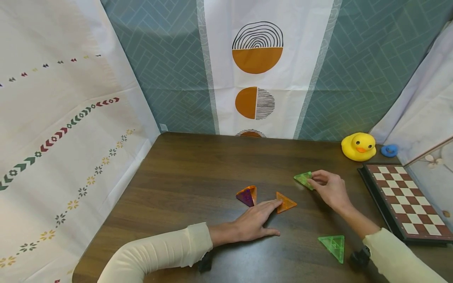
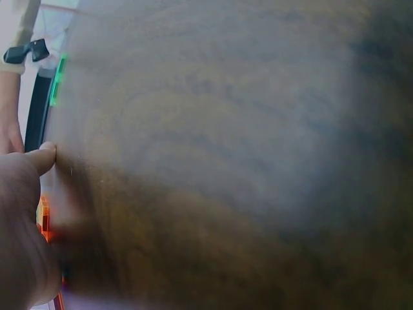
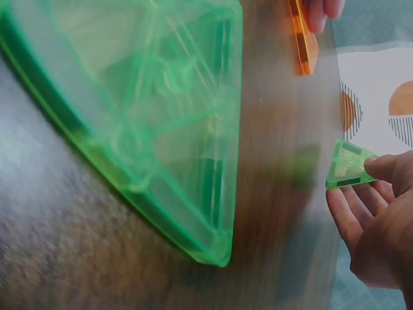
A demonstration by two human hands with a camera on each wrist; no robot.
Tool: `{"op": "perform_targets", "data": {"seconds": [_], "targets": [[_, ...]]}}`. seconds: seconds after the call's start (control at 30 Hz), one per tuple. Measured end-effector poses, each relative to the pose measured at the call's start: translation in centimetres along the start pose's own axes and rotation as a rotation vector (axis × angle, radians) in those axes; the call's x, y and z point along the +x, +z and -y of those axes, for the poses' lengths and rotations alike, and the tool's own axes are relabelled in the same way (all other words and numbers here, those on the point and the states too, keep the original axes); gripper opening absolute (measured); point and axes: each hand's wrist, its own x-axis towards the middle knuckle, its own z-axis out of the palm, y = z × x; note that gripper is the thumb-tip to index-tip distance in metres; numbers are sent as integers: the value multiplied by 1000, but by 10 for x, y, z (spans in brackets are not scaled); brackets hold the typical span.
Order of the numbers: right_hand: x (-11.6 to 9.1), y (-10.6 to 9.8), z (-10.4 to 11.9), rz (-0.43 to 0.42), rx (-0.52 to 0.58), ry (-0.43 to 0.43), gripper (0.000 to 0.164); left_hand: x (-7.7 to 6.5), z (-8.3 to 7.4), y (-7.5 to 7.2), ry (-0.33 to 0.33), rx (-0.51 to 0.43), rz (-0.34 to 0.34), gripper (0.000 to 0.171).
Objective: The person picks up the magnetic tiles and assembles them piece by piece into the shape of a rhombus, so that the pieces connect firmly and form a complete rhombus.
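My right hand (image 1: 330,190) pinches a translucent green triangular magnetic tile (image 1: 302,179) between thumb and fingers. In the right wrist view that tile (image 3: 348,166) is held up off the table. My left hand (image 1: 253,222) lies low over the table, its outstretched fingertips on an orange triangular tile (image 1: 286,203). Just beyond that hand sit a purple tile (image 1: 245,197) and orange tile (image 1: 253,192) together; how they join is too small to tell. A second green triangular tile (image 1: 334,247) lies nearer me, big and close in the right wrist view.
A checkered game board (image 1: 407,198) occupies the table's right side. Behind it are a yellow rubber duck (image 1: 359,147) and a small blue duck (image 1: 389,150). The dark wooden table (image 1: 184,169) meets a patterned cloth (image 1: 170,70) at the back.
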Motion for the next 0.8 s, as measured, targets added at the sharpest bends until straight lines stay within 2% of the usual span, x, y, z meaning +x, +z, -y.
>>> {"op": "perform_targets", "data": {"seconds": [0.47,0.8], "targets": [[-12,18,15,78,18,-47,12,1,-1,-1,-7,-7,16,93],[-19,27,24,118,51,-47,11,0,-1,-2,0,-2,8,93]]}}
